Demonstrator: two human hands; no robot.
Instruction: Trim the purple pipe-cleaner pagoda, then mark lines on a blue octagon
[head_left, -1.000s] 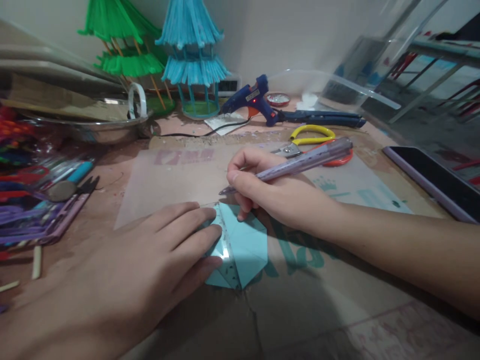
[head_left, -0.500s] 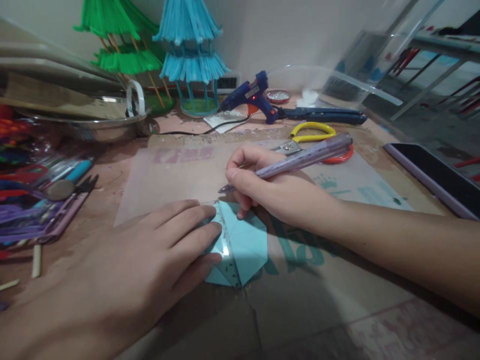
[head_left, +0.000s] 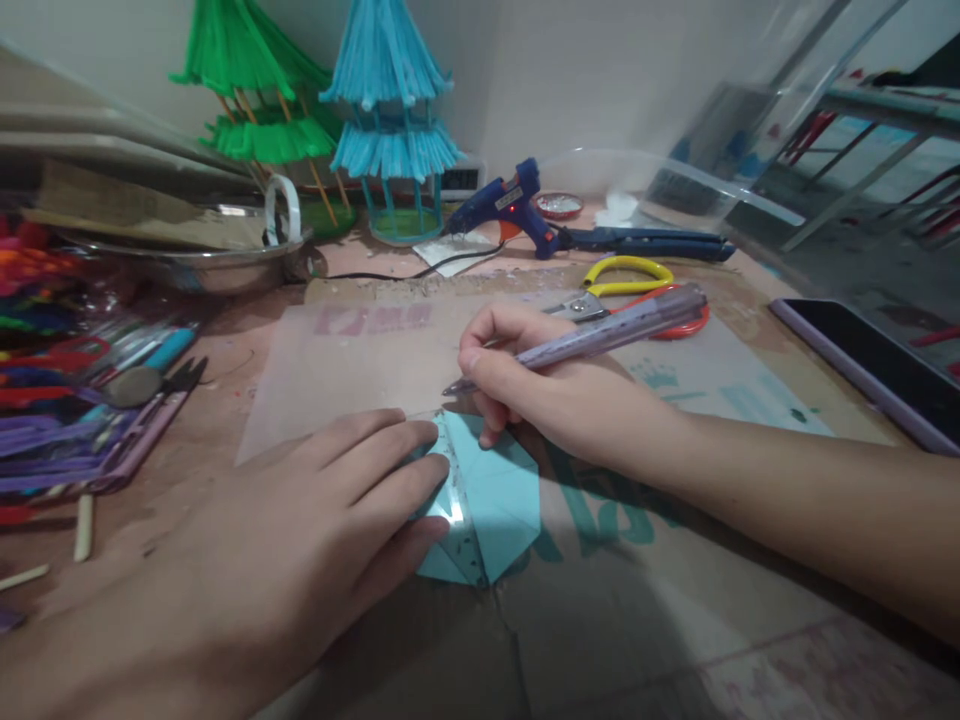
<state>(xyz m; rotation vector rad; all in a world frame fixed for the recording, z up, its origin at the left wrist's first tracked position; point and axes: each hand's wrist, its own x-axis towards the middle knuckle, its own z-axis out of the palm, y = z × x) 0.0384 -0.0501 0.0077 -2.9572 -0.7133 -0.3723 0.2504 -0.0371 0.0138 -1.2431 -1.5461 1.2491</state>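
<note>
A light-blue paper piece with straight angled edges and faint lines lies on the cardboard. Across it runs a clear ruler with dark marks. My left hand rests flat with its fingers stretched over the ruler and the paper's left part, hiding some of both. In my right hand is a purple see-through pen, closed between thumb and fingers. Its tip points left, close to the top end of the ruler; whether it touches anything I cannot tell. The little finger of that hand rests on the paper's upper edge.
Behind my right hand lie scissors with yellow and red handles. A blue glue gun stands farther back, beside green and blue tiered models. A phone lies right; a metal bowl and assorted tools fill the left.
The whole view has shifted a little, so everything appears slightly lower and mostly farther right. Hands, pen, ruler and paper keep nearly the same places relative to one another.
</note>
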